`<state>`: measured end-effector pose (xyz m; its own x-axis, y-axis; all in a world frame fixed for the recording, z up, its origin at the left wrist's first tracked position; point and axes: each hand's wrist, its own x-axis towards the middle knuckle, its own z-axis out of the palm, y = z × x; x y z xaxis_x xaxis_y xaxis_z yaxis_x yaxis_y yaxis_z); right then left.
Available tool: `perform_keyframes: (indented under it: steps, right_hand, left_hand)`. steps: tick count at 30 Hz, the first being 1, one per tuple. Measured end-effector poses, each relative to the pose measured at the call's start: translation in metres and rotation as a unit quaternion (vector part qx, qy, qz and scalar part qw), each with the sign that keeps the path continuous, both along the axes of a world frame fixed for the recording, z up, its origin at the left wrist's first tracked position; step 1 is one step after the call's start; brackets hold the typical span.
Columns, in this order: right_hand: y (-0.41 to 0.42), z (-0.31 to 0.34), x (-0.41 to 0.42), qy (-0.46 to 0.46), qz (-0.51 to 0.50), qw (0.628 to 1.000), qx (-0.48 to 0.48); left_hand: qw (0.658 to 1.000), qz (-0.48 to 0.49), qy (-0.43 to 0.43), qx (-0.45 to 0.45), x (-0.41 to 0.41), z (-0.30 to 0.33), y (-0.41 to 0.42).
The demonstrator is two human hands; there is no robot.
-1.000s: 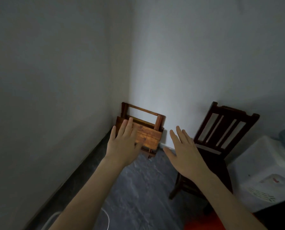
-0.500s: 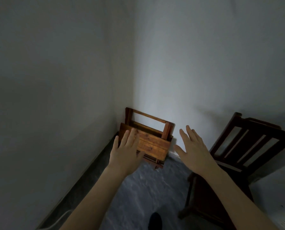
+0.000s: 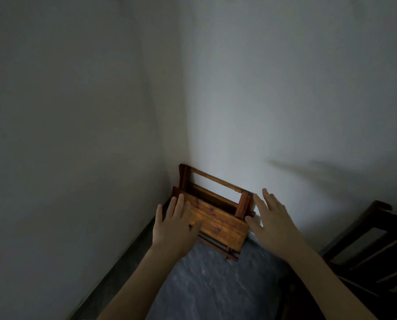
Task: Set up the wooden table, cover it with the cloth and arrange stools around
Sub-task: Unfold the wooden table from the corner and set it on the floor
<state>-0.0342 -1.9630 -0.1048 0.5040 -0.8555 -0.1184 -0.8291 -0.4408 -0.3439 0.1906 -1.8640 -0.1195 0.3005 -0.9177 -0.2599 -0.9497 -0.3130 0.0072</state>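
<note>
A folded wooden table (image 3: 218, 220) of warm brown slats leans in the room's corner against the white wall, its legs and a crossbar showing above the top. My left hand (image 3: 174, 225) is stretched out over its left edge with fingers straight. My right hand (image 3: 271, 218) reaches beside its right edge, fingers spread and straight. Neither hand grips the wood; whether they touch it is unclear. No cloth or stools are in view.
A dark wooden chair (image 3: 368, 248) stands at the right edge, close to my right forearm. White walls (image 3: 77, 135) meet in the corner behind the table. The floor (image 3: 211, 285) is grey stone with a dark skirting strip (image 3: 123, 257) along the left wall.
I have moved closer to the corner, and both hands have advanced toward the folded table's two sides. The chair has slid toward the right edge of view; the white appliance is gone from view.
</note>
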Motion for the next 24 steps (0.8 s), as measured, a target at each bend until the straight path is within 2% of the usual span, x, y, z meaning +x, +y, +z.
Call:
perform_keyframes:
  steps: [4,10,24]
  right_hand:
    - [-0.026,-0.017,0.008,-0.002,0.016,1.000,0.018]
    - [-0.062,-0.031,0.032,0.021,-0.001,0.999,0.045]
    - [-0.118,-0.104,0.121,0.073,-0.132,0.980,0.132]
  left_hand:
    - [0.998,0.000,0.009,0.056,0.004,-0.014,-0.030]
    - [0.998,-0.042,0.025,0.051,0.022,-0.035,-0.083]
    - [0.980,-0.162,0.074,0.091,0.134,-0.114,-0.216]
